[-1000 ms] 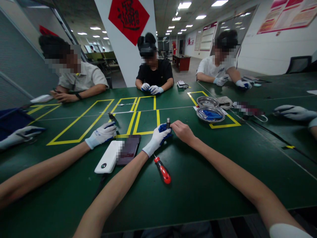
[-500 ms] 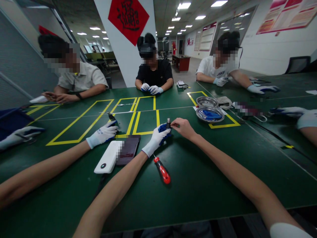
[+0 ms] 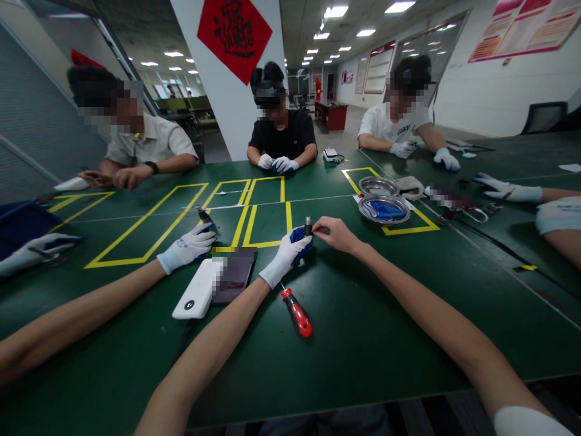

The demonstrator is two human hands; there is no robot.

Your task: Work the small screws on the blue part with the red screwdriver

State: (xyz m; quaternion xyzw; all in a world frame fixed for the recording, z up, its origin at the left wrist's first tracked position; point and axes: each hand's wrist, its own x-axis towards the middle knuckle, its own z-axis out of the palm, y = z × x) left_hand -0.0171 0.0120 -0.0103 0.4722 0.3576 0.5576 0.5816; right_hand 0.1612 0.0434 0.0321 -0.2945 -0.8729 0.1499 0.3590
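My left hand [image 3: 287,257], in a white glove with a blue palm, is closed around a black cylindrical piece with a silver metal tip [image 3: 308,225]. It stands upright out of my fist; its lower part is hidden by the glove. Just to its right, my bare right hand [image 3: 339,235] is pinched on a small dark bit [image 3: 323,230], too small to name. A screwdriver [image 3: 298,315] with a red and black handle lies below my left hand, its shaft pointing toward my wrist.
A white power bank [image 3: 195,293] and a dark phone [image 3: 236,275] lie left of my forearm. A co-worker's gloved hand [image 3: 188,245] holds a similar black piece. Metal bowls [image 3: 385,219], one with blue gloves, stand at the right. Yellow tape [image 3: 149,230] marks the table.
My right fingertips have drawn slightly right of the black piece, and the small dark bit shows between them. Across the table at the right, a co-worker's gloved hand has pulled back.
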